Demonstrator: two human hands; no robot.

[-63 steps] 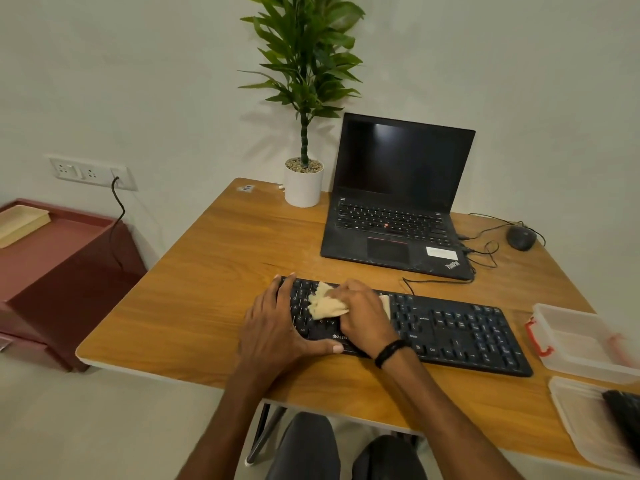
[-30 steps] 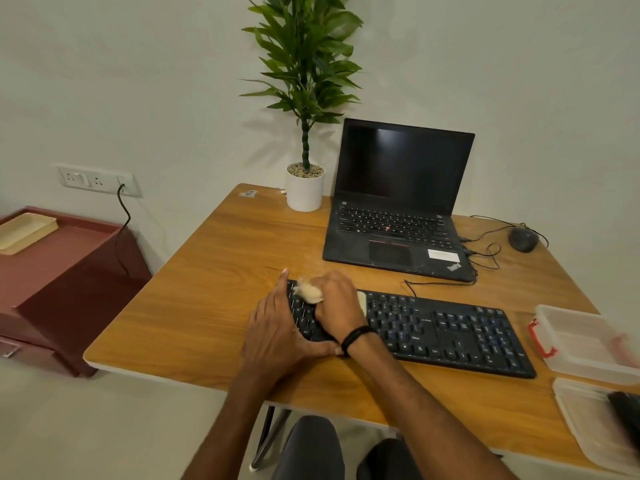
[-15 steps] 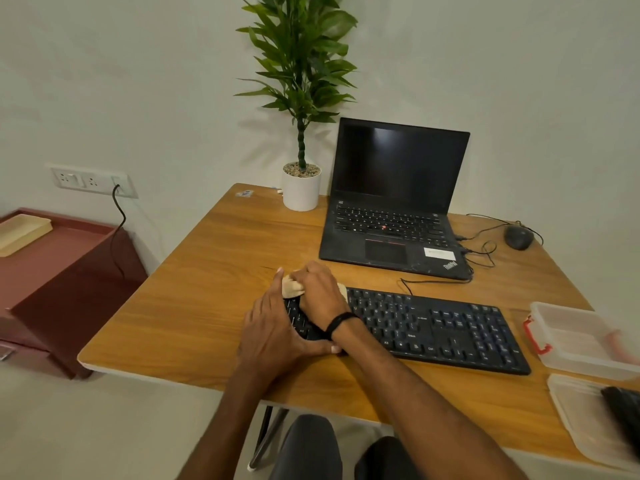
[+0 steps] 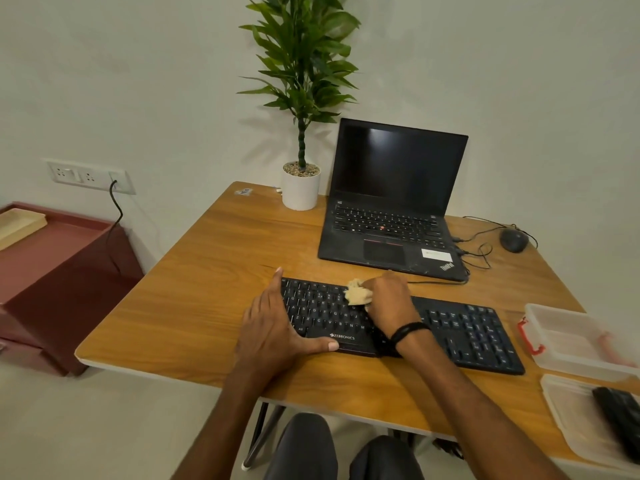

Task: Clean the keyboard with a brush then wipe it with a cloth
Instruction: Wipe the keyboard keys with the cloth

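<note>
- The black keyboard lies on the table, near the front edge.
- The right hand squeezes a cloth onto the keys.
- The left hand rests flat, fingers straight, at the keyboard's 9 o'clock end.
- A laptop sits at 12 o'clock, a clear box at 3 o'clock.

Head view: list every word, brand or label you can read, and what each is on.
"ZEBRONICS": front edge of the black keyboard.
"ThinkPad": laptop palm rest, right corner.
White sticker on the laptop: blurred, unreadable.
Small sticker at the desk's far corner: too small to read.
Key legends: too small to read.
</note>
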